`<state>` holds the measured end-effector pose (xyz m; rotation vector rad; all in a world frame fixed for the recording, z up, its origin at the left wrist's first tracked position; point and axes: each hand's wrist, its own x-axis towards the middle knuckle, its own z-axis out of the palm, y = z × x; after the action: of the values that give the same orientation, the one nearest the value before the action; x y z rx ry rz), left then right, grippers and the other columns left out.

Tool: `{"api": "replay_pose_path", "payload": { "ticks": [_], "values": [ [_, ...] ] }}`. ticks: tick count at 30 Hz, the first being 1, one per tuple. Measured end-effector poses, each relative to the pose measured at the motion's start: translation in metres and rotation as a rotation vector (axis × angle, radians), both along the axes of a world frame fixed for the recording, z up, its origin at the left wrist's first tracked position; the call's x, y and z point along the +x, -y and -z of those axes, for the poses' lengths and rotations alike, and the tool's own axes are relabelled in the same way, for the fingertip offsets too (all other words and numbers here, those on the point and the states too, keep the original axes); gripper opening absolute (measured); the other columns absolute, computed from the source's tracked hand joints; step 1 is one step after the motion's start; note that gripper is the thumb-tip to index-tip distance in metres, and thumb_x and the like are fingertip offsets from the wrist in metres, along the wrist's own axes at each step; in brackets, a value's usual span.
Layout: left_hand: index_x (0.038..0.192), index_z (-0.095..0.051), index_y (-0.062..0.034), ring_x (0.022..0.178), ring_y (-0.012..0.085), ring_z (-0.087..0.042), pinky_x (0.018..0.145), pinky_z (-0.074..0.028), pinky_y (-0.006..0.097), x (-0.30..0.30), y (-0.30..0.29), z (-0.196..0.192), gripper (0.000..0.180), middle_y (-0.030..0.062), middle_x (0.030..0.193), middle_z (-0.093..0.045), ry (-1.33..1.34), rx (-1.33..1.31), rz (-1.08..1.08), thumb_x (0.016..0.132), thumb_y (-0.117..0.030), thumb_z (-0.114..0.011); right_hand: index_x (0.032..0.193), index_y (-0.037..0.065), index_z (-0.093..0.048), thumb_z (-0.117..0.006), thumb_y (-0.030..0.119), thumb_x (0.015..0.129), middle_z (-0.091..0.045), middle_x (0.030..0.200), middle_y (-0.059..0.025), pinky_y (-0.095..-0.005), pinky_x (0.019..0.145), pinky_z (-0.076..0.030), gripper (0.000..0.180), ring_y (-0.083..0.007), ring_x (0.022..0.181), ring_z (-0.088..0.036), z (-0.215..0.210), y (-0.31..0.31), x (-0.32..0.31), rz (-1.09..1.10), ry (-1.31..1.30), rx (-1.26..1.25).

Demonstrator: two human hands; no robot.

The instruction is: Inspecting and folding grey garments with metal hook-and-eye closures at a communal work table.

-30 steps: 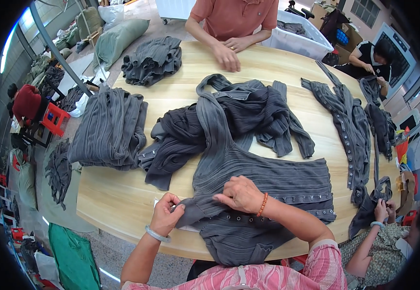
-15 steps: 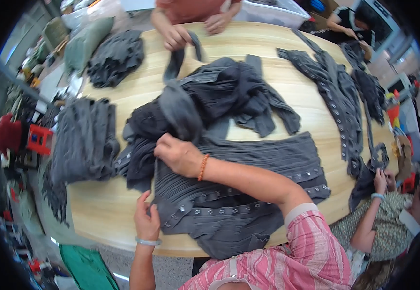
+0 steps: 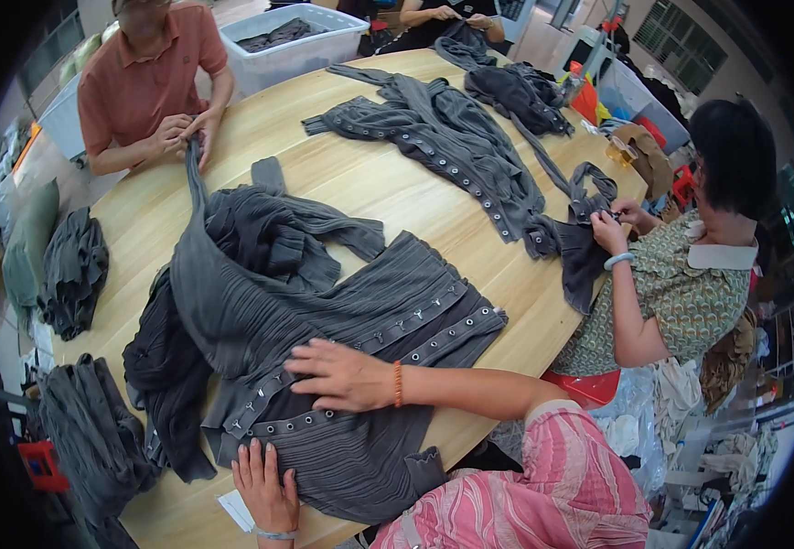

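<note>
A dark grey ribbed garment (image 3: 324,471) lies spread on the table in front of me. One of its bands carries metal hooks and the other a row of eyelets. My right hand (image 3: 347,375), fingers spread, rests on the hook band at the garment's middle. Flat on the lower left edge of the cloth, near the eyelet band, lies my left hand (image 3: 266,485), open too. Neither hand grips anything. Beyond the garment sits a heap of darker grey clothing (image 3: 251,224). A long grey piece of cloth runs from there to another person's hands (image 3: 194,137).
Folded grey clothes (image 3: 91,435) stack at the left, with another pile (image 3: 75,274) behind. More eyelet garments (image 3: 443,137) lie across the far side of the wooden table (image 3: 397,197). At the right, a co-worker's hands (image 3: 612,229) handle dark cloth. A clear bin (image 3: 296,55) stands beyond.
My right hand has let go of the cloth and come down flat on the hook band. My left hand now lies flat on the garment. The view has swung rightward.
</note>
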<state>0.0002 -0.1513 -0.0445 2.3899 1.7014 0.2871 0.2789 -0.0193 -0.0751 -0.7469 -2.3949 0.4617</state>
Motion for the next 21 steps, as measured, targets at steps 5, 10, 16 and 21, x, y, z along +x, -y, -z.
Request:
{"api": "replay_pose_path", "payload": {
  "ticks": [5,10,16,21],
  "values": [
    [0.126,-0.059,-0.0038,0.125,0.0398,-0.047,0.104,-0.035,0.050,0.013,-0.016,-0.017,0.051,0.0201,0.133,-0.053,0.109,0.084,-0.026,0.081,-0.024,-0.073,0.131,0.015,-0.060,-0.074,0.026,0.083,-0.052,0.142,-0.0108,-0.0523,0.114,-0.031,0.051,-0.0319,0.137,-0.042,-0.040,-0.001,0.073,0.263,0.006,0.056],
    [0.136,-0.051,-0.0010,0.125,0.0408,-0.047,0.103,-0.037,0.046,0.040,-0.103,-0.031,0.065,0.0233,0.137,-0.048,0.320,0.316,-0.192,0.082,-0.027,-0.075,0.131,0.017,-0.060,-0.068,0.039,0.088,-0.048,0.146,-0.0080,-0.0542,0.115,-0.026,0.049,-0.0321,0.137,-0.040,-0.001,0.003,0.081,0.191,0.213,-0.001],
    [0.141,-0.044,-0.0018,0.121,0.0355,-0.050,0.102,-0.039,0.045,0.059,-0.214,-0.024,0.081,0.0180,0.131,-0.054,0.380,0.426,-0.151,0.075,-0.031,-0.081,0.120,0.009,-0.064,-0.076,0.027,0.082,-0.068,0.113,-0.0073,-0.0383,0.091,-0.047,0.044,-0.0274,0.102,-0.063,-0.039,-0.019,0.073,0.249,-0.118,-0.120],
    [0.136,-0.052,-0.0088,0.127,0.0350,-0.045,0.104,-0.034,0.048,0.086,-0.212,-0.010,0.068,0.0152,0.134,-0.052,0.134,0.236,0.106,0.073,-0.019,-0.076,0.128,0.005,-0.057,-0.075,0.009,0.080,-0.054,0.129,-0.0151,-0.0351,0.082,-0.052,0.051,-0.0273,0.094,-0.061,-0.063,-0.075,0.107,0.600,-0.309,-0.046]
  ]
}}
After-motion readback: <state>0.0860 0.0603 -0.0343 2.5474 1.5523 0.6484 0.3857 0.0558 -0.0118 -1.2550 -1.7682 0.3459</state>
